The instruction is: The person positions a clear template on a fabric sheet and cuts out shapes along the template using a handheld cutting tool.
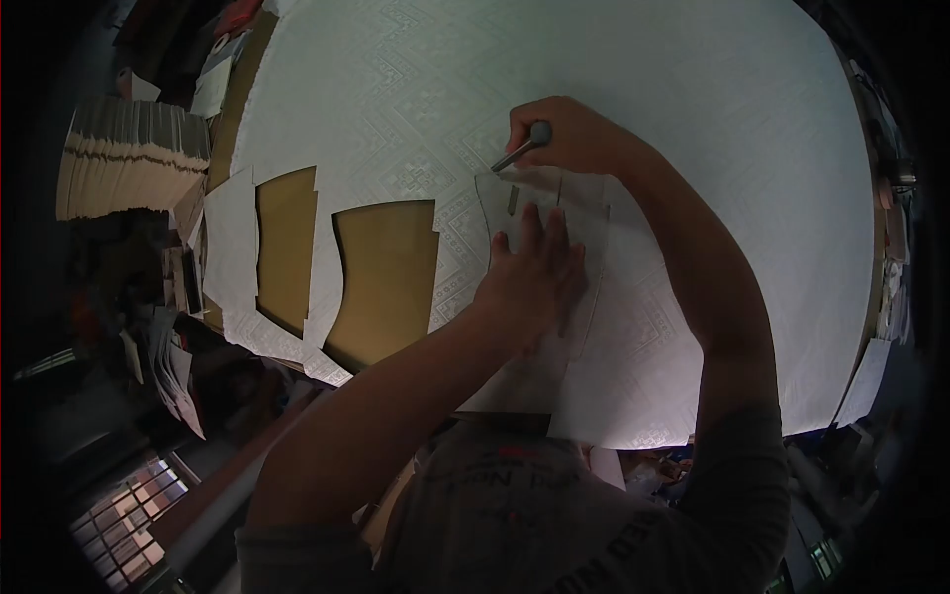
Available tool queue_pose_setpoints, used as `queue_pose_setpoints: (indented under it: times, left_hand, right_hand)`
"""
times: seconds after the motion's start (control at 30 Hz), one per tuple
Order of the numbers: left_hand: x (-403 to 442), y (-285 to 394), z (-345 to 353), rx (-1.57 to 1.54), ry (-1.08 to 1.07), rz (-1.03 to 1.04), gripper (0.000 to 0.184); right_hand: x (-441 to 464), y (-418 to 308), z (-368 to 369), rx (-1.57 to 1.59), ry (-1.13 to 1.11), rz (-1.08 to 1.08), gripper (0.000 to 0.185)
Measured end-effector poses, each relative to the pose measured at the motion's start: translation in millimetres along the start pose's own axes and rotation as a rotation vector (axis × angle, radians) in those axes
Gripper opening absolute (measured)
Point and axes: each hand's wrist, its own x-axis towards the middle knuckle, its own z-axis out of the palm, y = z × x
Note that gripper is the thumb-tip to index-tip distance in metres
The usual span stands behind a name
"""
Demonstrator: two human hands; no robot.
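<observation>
White fabric (693, 198) with a woven geometric pattern is spread over the table. On it lies a pale template (584, 208) with a curved left edge and a small slot. My left hand (534, 272) presses down on this template, fingers spread. Beyond it, my right hand (569, 134) is wrapped around a knife-like metal tool (517, 155) with a thick rounded end. The tool slants down to the left, its narrow tip at the template's upper left corner. Whether the tip touches the fabric I cannot tell.
Left of my hands, two shaped cut-outs in the fabric bare the brown board (386, 277) below. A thick stack of paper or card (139, 153) stands past the table's left edge, with loose sheets (173, 371) hanging below. My body is against the near edge.
</observation>
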Motion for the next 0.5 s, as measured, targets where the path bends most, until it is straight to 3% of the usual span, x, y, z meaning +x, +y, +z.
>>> queue_pose_setpoints:
  times: [0.27,0.33,0.37,0.43,0.5]
  left_hand:
    - [-1,2,2,-0.066,0.071,-0.036,0.138]
    - [-2,5,-1,-0.043,0.036,-0.045,0.117]
    - [1,10,7,-0.048,0.043,-0.056,0.117]
    - [13,23,30,-0.089,0.204,-0.169,0.083]
    - [24,38,29,-0.168,0.187,-0.247,0.072]
  right_hand:
    - [2,12,39,0.107,0.093,-0.011,0.016]
    - [2,16,39,0.114,0.110,-0.013,0.016]
    - [3,15,36,0.115,0.093,-0.033,0.015]
    - [11,14,28,0.106,0.059,-0.064,0.015]
    - [22,11,19,0.093,-0.024,-0.091,0.016]
